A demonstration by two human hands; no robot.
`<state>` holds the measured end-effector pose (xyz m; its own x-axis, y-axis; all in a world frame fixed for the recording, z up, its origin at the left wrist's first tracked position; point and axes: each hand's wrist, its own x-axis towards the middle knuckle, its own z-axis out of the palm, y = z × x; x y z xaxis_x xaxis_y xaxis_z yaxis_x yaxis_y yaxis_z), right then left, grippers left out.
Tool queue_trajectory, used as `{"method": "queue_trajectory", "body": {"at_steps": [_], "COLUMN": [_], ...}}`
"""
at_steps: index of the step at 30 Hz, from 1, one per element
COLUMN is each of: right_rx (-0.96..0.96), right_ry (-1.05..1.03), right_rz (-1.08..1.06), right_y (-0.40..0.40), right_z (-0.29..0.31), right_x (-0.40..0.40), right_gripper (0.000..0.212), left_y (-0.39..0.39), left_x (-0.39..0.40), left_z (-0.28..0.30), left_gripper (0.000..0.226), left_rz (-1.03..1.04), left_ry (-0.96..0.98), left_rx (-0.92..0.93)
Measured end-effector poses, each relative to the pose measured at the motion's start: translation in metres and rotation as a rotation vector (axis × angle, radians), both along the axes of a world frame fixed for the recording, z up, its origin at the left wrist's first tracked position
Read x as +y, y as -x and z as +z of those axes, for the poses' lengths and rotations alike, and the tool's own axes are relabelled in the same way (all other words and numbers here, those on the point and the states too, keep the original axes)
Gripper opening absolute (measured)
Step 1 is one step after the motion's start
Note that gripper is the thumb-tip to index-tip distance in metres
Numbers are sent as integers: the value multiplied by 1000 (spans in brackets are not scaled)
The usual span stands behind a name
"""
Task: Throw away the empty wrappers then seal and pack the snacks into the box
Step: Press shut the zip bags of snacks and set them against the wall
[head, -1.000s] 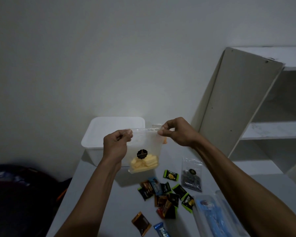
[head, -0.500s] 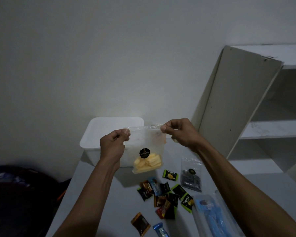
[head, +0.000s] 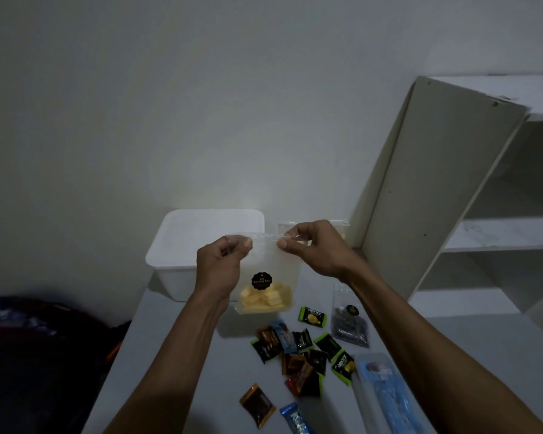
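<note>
You had bare grey table (head: 176, 364) on the left; scattered small foil snack packets (head: 298, 355) and the tall white shelf unit (head: 436, 189) crowded the right.

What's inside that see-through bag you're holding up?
The clear bag holds pale yellow snack pieces piled at its bottom. A round black sticker covers part of them. The left hand and right hand pinch its top edge.

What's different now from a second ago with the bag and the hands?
The right hand has slid left along the top of the clear bag, closing in on the left hand, which keeps its pinch on the left corner. The bag stays held up in front of the white box. The small snack packs and dark pouch lie on the table unmoved.
</note>
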<state>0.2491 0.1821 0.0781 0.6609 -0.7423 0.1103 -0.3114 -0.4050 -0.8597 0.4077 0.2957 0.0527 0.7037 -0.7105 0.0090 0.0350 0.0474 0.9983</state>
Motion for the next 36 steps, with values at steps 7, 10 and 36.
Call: {"method": "queue_trajectory", "body": {"at_steps": [7, 10, 36], "right_rx": [-1, 40, -64], "right_ry": [32, -21, -306], "right_rz": [-25, 47, -69], "right_y": [-6, -7, -36], "right_z": [-2, 13, -3], "right_x": [5, 6, 33], "right_gripper": [18, 27, 22], "left_y": [-2, -8, 15], "left_x": [1, 5, 8], "left_z": [-2, -2, 10], "left_gripper": [11, 10, 36], "left_rz": [10, -75, 96], "left_ry": [9, 14, -66], "left_rx": [-56, -153, -155]}}
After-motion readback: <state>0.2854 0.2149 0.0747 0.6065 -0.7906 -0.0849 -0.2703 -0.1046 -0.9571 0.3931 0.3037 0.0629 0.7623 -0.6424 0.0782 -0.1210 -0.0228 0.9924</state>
